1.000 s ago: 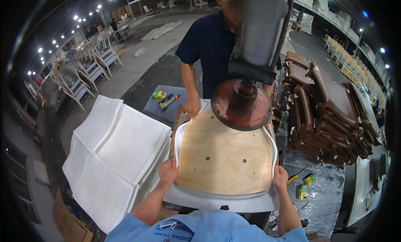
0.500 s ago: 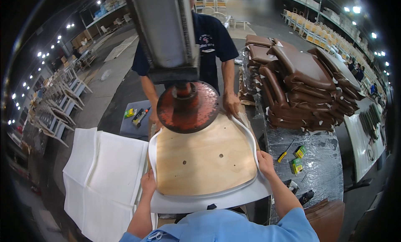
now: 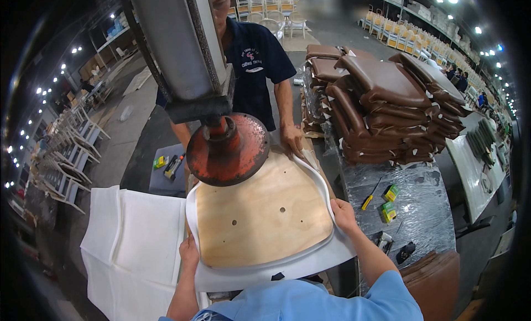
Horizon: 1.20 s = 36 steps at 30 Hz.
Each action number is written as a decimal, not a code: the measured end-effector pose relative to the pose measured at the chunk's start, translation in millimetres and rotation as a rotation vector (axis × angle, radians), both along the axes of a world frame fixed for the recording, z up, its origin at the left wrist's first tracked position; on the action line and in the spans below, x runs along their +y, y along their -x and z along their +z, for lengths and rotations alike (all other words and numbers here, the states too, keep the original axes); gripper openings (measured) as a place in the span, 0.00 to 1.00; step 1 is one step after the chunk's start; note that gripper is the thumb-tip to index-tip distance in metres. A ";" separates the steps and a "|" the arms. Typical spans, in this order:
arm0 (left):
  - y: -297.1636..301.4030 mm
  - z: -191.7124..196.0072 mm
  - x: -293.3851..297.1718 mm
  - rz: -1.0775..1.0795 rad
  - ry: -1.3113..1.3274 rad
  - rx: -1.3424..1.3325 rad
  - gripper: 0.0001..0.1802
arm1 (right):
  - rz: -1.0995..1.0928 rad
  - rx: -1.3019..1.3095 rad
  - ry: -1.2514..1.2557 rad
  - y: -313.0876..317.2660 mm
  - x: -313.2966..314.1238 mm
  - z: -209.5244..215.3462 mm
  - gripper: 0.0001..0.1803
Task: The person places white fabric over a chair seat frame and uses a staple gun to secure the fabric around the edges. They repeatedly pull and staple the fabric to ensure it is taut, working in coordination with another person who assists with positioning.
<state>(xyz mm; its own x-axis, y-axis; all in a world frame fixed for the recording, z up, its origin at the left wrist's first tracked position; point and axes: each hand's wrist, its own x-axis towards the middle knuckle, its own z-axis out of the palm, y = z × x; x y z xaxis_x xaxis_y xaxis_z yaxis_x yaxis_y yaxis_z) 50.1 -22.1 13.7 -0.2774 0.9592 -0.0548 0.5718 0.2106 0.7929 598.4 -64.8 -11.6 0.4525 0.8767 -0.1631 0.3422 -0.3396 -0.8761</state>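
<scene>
A plywood seat panel (image 3: 260, 232) with drilled holes lies on a white foam sheet (image 3: 232, 278), whose edge curls up around the panel's sides. My left hand (image 3: 189, 253) is closed on the foam's left edge. On the right side, my right hand (image 3: 344, 215) grips the same foam by its edge, with the fingertips partly hidden. Over the far part of the panel hangs a press with a round red plate (image 3: 228, 149), covering that corner from sight. A co-worker's hand (image 3: 292, 138) rests at the far right corner of the foam.
White foam sheets (image 3: 149, 227) lie to my left. Brown upholstered cushions (image 3: 387, 99) are stacked at the right. On the plastic-covered table (image 3: 354, 182) are a yellow screwdriver (image 3: 369, 199), small green-yellow boxes (image 3: 389, 210) and a staple gun (image 3: 384, 241). The co-worker (image 3: 254, 61) stands opposite.
The head view has shifted, so the whole scene sits differently in the picture. Both my hands keep their hold on the foam's edges, and the panel remains under the press plate.
</scene>
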 end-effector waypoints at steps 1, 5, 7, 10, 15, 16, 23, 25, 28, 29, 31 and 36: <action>-1.8 -1.0 1.1 0.001 0.004 -0.033 0.27 | -0.010 0.015 -0.012 -0.5 -1.8 -0.4 0.25; 5.7 0.2 -1.4 0.030 0.067 -0.223 0.28 | 0.031 0.034 -0.008 1.3 0.1 7.2 0.23; 13.5 4.3 0.2 0.038 0.124 -0.271 0.26 | 0.054 0.120 -0.030 4.9 2.8 11.2 0.23; 19.8 10.5 9.4 0.056 0.216 -0.474 0.22 | 0.062 0.148 -0.080 -3.3 2.3 14.7 0.23; 24.5 14.1 3.7 0.129 0.366 -0.721 0.17 | 0.026 0.253 0.098 -17.1 6.7 19.9 0.23; 26.4 14.3 3.9 0.125 0.373 -0.754 0.17 | 0.015 0.283 0.138 -21.6 7.9 20.7 0.22; 37.7 3.3 1.9 0.119 0.417 -0.668 0.18 | 0.118 0.138 0.276 -31.1 9.7 23.4 0.21; 40.9 -0.9 -3.7 0.109 0.412 -0.612 0.18 | 0.126 0.140 0.302 -28.7 11.7 24.9 0.21; 44.9 -8.9 -4.7 0.088 0.399 -0.616 0.20 | 0.133 0.143 0.320 -26.3 13.9 21.3 0.22; 49.6 -9.3 -4.3 0.080 0.391 -0.628 0.21 | 0.123 0.169 0.309 -29.3 11.5 17.7 0.21; 44.5 -10.2 0.1 0.070 0.415 -0.676 0.22 | 0.096 0.219 0.293 -39.3 6.2 11.3 0.21; 48.0 -13.1 -4.2 0.130 0.402 -0.721 0.22 | 0.049 0.361 0.272 -33.5 10.2 7.3 0.16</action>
<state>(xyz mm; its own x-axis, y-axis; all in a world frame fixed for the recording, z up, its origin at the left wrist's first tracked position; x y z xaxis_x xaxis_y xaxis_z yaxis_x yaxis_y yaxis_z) 2.0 -26.3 0.6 -0.1501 0.7916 -0.5924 -0.0949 0.5849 0.8056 632.0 -54.6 -4.3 0.2838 0.7988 -0.5305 0.0528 -0.5654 -0.8231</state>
